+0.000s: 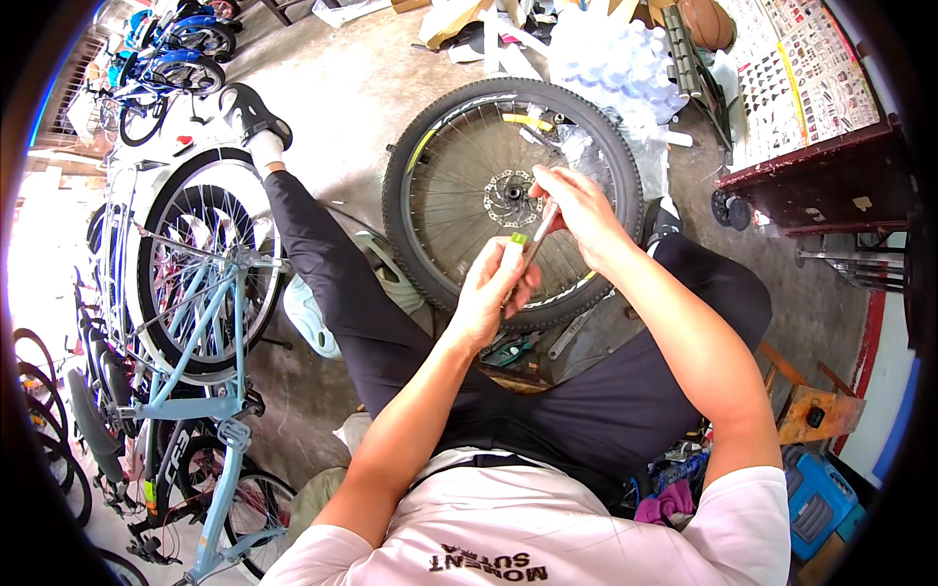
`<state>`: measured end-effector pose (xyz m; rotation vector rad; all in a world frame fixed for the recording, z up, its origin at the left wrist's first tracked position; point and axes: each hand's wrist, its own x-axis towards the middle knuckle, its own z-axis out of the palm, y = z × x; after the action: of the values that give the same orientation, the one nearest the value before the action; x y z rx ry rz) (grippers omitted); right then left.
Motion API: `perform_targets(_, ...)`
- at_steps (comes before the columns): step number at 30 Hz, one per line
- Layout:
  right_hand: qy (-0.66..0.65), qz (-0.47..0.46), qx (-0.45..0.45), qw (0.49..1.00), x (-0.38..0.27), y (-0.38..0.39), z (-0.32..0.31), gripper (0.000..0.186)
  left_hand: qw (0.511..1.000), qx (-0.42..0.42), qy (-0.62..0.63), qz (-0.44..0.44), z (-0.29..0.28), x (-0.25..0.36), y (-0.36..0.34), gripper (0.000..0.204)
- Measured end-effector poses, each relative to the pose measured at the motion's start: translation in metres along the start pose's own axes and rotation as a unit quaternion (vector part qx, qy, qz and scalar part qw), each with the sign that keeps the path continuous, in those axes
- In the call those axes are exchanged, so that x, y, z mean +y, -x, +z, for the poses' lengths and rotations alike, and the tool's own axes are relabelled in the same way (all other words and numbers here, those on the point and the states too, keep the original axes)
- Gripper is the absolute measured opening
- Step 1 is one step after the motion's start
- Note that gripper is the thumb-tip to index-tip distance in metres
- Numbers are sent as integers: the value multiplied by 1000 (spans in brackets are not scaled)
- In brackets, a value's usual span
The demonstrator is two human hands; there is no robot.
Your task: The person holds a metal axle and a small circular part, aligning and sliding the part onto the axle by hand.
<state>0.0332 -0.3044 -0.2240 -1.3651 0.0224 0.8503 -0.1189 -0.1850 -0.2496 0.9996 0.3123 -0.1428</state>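
Note:
A bicycle wheel with a black knobbly tyre (399, 220) lies flat on the floor between my legs. Its disc brake rotor (496, 202) faces up. Over the near part of the wheel, my left hand (493, 288) is closed around a small object with a bright green end (518, 238). A slim, metallic-looking tool (543, 227) slants between my two hands. The fingers of my right hand (583, 215) pinch its upper part, while its lower end reaches the left hand's fingers. I cannot make out the tool's exact kind.
A light blue bicycle frame (210, 342) with a wheel stands at left. Small blue bikes (181, 59) are at far left. Clear plastic wrapping (616, 63) lies beyond the wheel. A wrench (570, 335) rests by its near edge. A blue case (821, 498) sits near right.

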Motion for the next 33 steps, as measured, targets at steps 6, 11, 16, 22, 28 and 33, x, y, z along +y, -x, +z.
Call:
perform_targets(6,25,-42,31,998,-13,-22,-33,22,983,141,-106,49,-18,14,17,24)
perform_targets(11,-27,-108,112,987,-27,-2,-111,24,955,243,-167,41,-56,-13,9,33)
perform_targets(16,-121,-172,198,957,-18,55,-164,24,950,278,-144,0,-67,-27,9,43)
perform_targets(22,-89,-310,260,910,-109,165,-193,34,961,216,-169,-22,-51,-24,19,43)
perform_targets(28,63,-338,406,847,-143,189,-239,44,959,221,-176,-28,-49,-28,20,40)
perform_targets(33,225,-193,472,831,-58,138,-311,37,954,236,-178,-49,-57,-43,21,37)
